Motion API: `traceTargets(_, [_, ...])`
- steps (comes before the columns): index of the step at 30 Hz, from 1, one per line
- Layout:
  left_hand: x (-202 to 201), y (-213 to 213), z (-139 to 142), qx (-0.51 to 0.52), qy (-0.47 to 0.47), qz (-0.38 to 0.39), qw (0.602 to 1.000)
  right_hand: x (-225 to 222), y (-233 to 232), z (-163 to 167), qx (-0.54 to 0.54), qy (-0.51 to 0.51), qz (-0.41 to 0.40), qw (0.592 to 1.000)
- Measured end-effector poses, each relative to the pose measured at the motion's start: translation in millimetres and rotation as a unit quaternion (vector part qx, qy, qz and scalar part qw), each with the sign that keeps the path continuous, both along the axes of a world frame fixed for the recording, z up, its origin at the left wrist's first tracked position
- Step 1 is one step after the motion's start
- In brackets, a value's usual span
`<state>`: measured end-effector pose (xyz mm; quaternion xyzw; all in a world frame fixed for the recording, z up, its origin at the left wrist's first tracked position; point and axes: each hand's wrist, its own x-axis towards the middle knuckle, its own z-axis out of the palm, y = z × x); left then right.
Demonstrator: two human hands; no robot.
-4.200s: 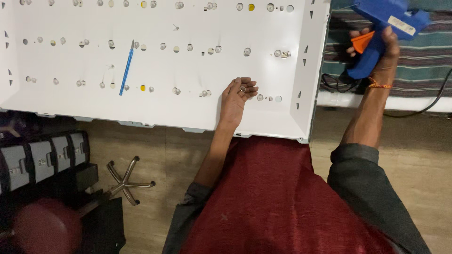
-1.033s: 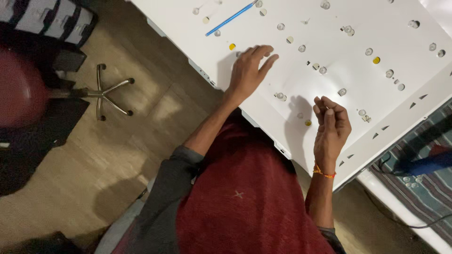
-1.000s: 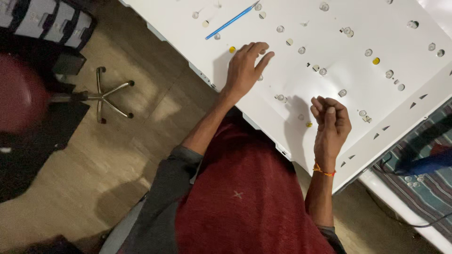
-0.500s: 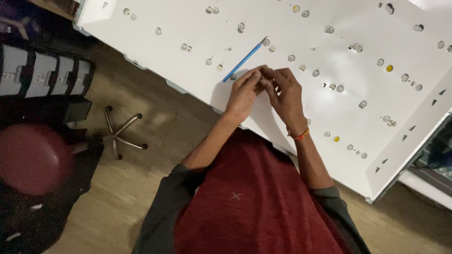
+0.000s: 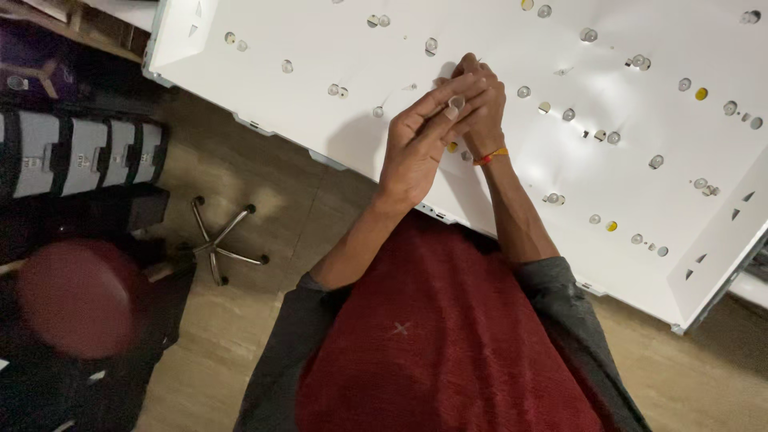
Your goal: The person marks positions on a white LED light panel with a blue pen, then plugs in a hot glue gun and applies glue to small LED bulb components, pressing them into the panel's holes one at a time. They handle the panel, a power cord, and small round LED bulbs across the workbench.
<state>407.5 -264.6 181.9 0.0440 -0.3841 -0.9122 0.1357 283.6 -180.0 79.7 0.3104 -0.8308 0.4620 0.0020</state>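
Fingers of both hands pinch one small, round, clear lens above the smooth white panel.

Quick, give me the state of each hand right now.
Left hand: fingers pinching a small clear lens.
Right hand: curled behind the left, also at the lens; its own grip cannot be told.
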Motion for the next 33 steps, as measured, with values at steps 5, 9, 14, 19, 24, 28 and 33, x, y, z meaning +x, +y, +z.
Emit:
traceTargets(5, [-5.2,7.9,17.0,-0.070,0.018,0.047,0.996,-7.4,10.4,5.7,-0.026,-0.127,-0.022,0.991])
traceTargets(9, [-5.4,7.2,27.2,-0.149,0.006,0.060,0.987,-5.8,38.8,36.2,-0.153,-0.119,-0.026,0.981])
traceTargets(14, [-4.7,10.9,31.4,-0.185,0.011,0.051,0.981,19.9,105.2,103.6,-0.310,-0.197,-0.002,0.930])
traceTargets(19, [-9.5,27.9,30.1,-0.174,0.021,0.032,0.984,61.3,129.7,138.2,-0.288,-0.183,-0.025,0.940])
traceTargets(24, [-7.9,43.5,37.5,-0.279,-0.010,0.024,0.960,80.9,127.2,130.2,-0.311,-0.187,-0.045,0.931])
traceTargets(28, [-6.9,58.0,46.2,-0.369,-0.017,0.042,0.928,86.2,128.4,125.6,-0.244,-0.143,-0.100,0.954])
traceTargets(33, [-10.4,64.5,48.4,-0.397,0.006,0.051,0.917,86.1,129.3,139.4,-0.142,-0.030,-0.118,0.982])
